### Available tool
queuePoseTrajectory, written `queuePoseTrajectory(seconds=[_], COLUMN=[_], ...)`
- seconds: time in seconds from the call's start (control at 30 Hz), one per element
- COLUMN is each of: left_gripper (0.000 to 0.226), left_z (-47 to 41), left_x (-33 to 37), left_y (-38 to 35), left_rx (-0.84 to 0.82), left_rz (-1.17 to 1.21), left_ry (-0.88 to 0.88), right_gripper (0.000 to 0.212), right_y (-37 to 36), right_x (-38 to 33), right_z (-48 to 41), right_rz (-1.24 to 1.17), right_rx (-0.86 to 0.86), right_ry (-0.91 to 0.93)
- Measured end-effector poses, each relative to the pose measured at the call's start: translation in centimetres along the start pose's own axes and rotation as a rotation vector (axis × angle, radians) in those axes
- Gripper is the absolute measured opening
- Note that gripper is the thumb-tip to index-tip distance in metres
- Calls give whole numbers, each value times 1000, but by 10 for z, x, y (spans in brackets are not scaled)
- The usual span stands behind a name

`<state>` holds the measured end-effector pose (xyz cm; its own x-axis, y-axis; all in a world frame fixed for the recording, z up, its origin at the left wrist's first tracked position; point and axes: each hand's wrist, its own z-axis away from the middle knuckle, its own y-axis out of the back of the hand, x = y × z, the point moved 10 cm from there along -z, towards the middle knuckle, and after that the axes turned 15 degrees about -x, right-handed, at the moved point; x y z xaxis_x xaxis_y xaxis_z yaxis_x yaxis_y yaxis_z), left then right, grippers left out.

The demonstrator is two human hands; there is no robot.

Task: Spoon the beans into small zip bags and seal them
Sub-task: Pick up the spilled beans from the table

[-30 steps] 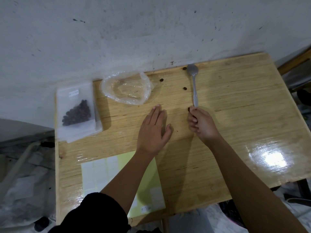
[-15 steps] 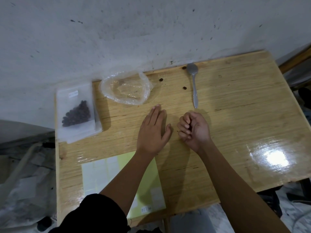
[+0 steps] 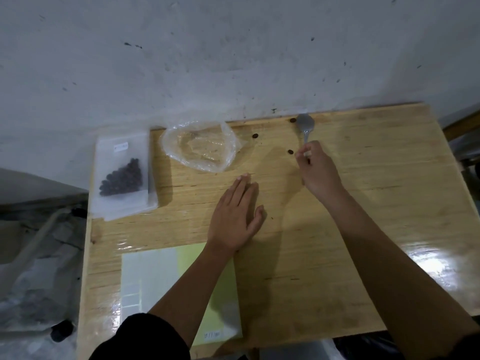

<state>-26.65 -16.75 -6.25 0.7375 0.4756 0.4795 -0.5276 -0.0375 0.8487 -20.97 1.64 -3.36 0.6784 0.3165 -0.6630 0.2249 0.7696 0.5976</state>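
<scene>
One small bag (image 3: pixel 122 175) of beans lies filled on a stack at the far left corner of the bench (image 3: pixel 376 203). The big plastic bag (image 3: pixel 200 146) looks empty, and I think only three loose beans (image 3: pixel 290 152) remain, beside the spoon (image 3: pixel 306 124) at the far edge. The left hand (image 3: pixel 233 211) rests flat, fingers together. The right hand (image 3: pixel 318 170) curls over the spoon handle; whether it grips, I cannot tell.

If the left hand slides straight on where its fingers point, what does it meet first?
Probably the small loose brown bean beside the crumpled clear plastic bag; the left hand might graze that bag's corner.
</scene>
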Motion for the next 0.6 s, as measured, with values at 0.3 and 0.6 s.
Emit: queuePoseTrajectory(seconds=[0.3,0.6], left_gripper=[58,57], left_z=[-1,0], left_x=[-3,-4], left_y=[-1,2], left_rx=[-25,4], left_rz=[-11,9], left_ry=[41,39], right_gripper=[20,22], right_y=[-15,-17], right_x=[-10,-20], right_z=[-33,-31], right_rz=[539,261], right_rx=[-123,-128], right_ry=[-136,-6])
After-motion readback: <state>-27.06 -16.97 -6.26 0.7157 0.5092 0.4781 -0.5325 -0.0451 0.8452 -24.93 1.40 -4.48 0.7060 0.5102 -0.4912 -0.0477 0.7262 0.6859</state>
